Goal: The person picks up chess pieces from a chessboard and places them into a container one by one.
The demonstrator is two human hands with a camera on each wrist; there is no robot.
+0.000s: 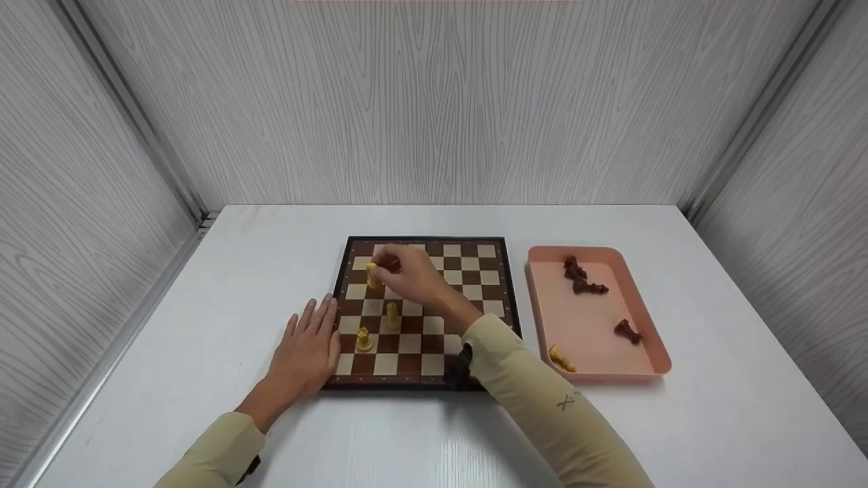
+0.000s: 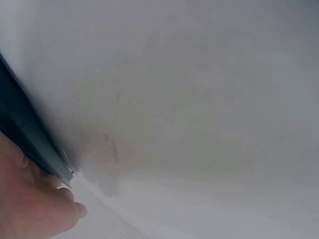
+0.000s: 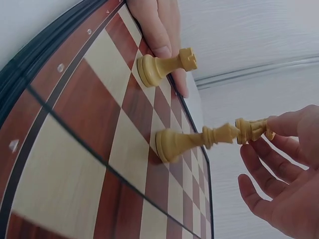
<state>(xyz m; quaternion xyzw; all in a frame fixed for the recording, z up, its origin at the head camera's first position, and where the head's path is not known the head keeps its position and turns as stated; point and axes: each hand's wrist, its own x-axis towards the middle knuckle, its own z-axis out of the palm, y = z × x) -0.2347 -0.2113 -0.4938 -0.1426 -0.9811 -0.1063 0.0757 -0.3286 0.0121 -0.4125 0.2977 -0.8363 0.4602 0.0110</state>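
Observation:
My right hand [image 1: 415, 274] is above the far left part of a brown-and-cream chessboard [image 1: 386, 364]. Its thumb and fingertips pinch a small yellow chess piece [image 3: 251, 130], raised off the squares; the fingers cover part of its head, so its kind is unclear. Below and nearer stands a tall yellow chess piece [image 1: 392, 315] with a collared neck. A yellow rook [image 3: 169, 64] stands upright close to the board's near left corner. My left hand [image 1: 305, 349] lies with fingers extended along the board's left edge, touching it.
Right of the board, a pink tray [image 1: 536, 298] holds several dark chess pieces [image 1: 576, 274] and a yellow chess piece [image 1: 561, 359], lying on their sides. My right forearm covers the board's near right part. Grey wood-grain panels [image 1: 434, 102] enclose the white table [image 1: 203, 325].

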